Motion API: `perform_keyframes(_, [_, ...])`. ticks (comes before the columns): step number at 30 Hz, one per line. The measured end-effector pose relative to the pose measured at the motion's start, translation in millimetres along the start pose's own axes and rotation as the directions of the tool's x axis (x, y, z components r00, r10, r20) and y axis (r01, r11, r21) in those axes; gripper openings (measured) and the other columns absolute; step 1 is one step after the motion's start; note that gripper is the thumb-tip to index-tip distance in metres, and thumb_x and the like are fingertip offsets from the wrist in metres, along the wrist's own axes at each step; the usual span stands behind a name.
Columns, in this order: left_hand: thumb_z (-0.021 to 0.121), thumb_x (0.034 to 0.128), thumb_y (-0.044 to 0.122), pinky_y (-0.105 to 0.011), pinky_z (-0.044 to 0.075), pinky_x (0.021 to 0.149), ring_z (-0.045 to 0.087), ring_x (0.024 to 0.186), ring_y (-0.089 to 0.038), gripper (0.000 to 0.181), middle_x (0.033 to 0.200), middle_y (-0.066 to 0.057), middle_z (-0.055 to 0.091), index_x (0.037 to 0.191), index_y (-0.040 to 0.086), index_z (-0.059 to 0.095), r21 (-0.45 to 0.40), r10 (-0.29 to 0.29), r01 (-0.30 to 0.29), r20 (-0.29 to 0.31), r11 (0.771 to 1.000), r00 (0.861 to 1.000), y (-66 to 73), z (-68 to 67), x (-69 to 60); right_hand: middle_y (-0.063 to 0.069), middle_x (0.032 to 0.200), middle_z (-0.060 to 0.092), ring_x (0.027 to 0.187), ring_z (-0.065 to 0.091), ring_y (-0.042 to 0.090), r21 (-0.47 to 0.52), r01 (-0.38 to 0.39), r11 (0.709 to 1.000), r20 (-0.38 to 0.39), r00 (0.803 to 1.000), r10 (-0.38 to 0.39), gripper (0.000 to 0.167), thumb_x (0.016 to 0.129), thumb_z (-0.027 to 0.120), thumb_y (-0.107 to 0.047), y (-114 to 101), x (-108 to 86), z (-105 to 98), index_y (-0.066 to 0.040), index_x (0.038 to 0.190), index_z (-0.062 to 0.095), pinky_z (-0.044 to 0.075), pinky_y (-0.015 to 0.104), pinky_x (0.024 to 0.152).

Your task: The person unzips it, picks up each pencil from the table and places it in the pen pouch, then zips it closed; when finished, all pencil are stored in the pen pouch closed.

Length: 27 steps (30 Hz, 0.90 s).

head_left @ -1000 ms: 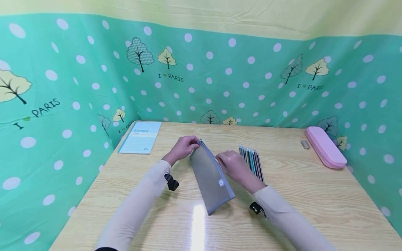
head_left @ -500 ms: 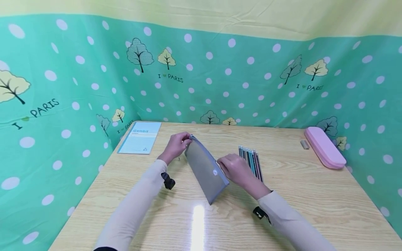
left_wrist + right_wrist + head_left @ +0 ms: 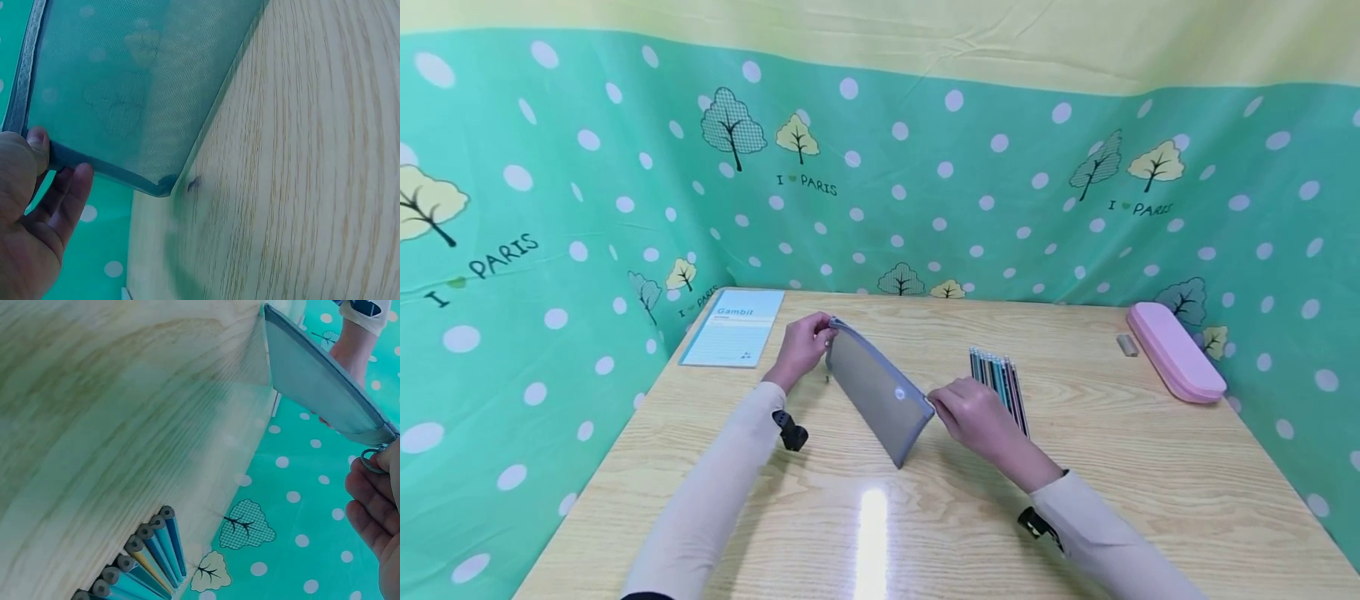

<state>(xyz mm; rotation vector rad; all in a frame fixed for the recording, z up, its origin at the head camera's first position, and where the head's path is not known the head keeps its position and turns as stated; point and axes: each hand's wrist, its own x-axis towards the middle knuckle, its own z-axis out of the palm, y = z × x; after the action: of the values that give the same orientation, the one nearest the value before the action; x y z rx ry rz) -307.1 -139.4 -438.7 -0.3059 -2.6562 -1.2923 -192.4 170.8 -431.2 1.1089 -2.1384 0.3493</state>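
A grey mesh zip pouch (image 3: 876, 387) is held up at a slant over the middle of the table. My left hand (image 3: 801, 346) pinches its far left corner; in the left wrist view the thumb and fingers of that hand (image 3: 44, 200) grip the edge beside the zip band. My right hand (image 3: 977, 417) is at the other end of the zip edge. In the right wrist view its fingers hold a ring-shaped zip pull (image 3: 373, 461) at the pouch's corner. The mesh (image 3: 125, 81) is see-through, with nothing visible inside.
Several pencils (image 3: 1000, 379) lie side by side just behind my right hand. A blue notebook (image 3: 733, 329) lies at the back left. At the back right are a small grey eraser (image 3: 1127, 345) and a pink case (image 3: 1176, 352). A patterned curtain stands behind the table (image 3: 1097, 475).
My left hand has moved left with the pouch. My right hand has moved slightly right and nearer, and is now at the near end of the zip edge instead of partway along it.
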Motion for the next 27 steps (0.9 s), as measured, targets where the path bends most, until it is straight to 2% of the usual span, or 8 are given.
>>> perform_keyframes(8, [0.058,0.1033,0.001,-0.037,0.066,0.082,0.069,0.103,-0.034,0.016,0.110,-0.023,0.071,0.114,-0.005,0.068,0.000,-0.013,0.013,-0.048,1.000,0.999,-2.4,-6.5,-1.7,0.006,0.079,0.074,0.068,0.070,0.018,0.020,0.009,1.000,-0.013,1.000,-0.009,0.017,0.075,0.085,0.003,0.9,-2.8,-5.3,-0.003,0.087,0.074,0.063,0.031,0.062])
perform_keyframes(17, [0.060,0.1022,0.000,-0.036,0.067,0.078,0.069,0.099,-0.034,0.015,0.108,-0.023,0.071,0.113,-0.005,0.069,-0.018,-0.027,0.026,-0.077,1.000,0.997,-4.8,-9.5,-1.2,0.006,0.078,0.074,0.067,0.069,0.018,0.019,0.027,0.999,-0.029,0.999,-0.026,0.015,0.076,0.083,0.001,1.6,-4.2,-7.2,-0.004,0.086,0.074,0.062,0.031,0.060])
perform_keyframes(22, [0.061,0.1007,-0.001,-0.038,0.067,0.078,0.070,0.098,-0.035,0.013,0.106,-0.023,0.072,0.110,-0.005,0.069,-0.012,-0.015,0.014,-0.101,1.000,0.995,-6.0,-9.3,-0.7,0.006,0.078,0.074,0.067,0.069,0.018,0.025,0.035,0.999,-0.033,0.999,-0.034,0.015,0.075,0.083,0.002,2.2,-5.4,-7.0,-0.003,0.086,0.074,0.062,0.031,0.060])
perform_keyframes(27, [0.061,0.1013,-0.001,-0.038,0.067,0.080,0.069,0.099,-0.035,0.015,0.108,-0.024,0.071,0.113,-0.006,0.068,-0.014,-0.009,0.008,-0.089,1.000,0.996,-5.3,-9.2,-1.7,0.006,0.077,0.074,0.066,0.069,0.019,0.024,0.031,0.999,-0.047,0.998,-0.029,0.015,0.074,0.083,0.002,1.8,-4.1,-8.2,-0.003,0.086,0.074,0.062,0.032,0.059])
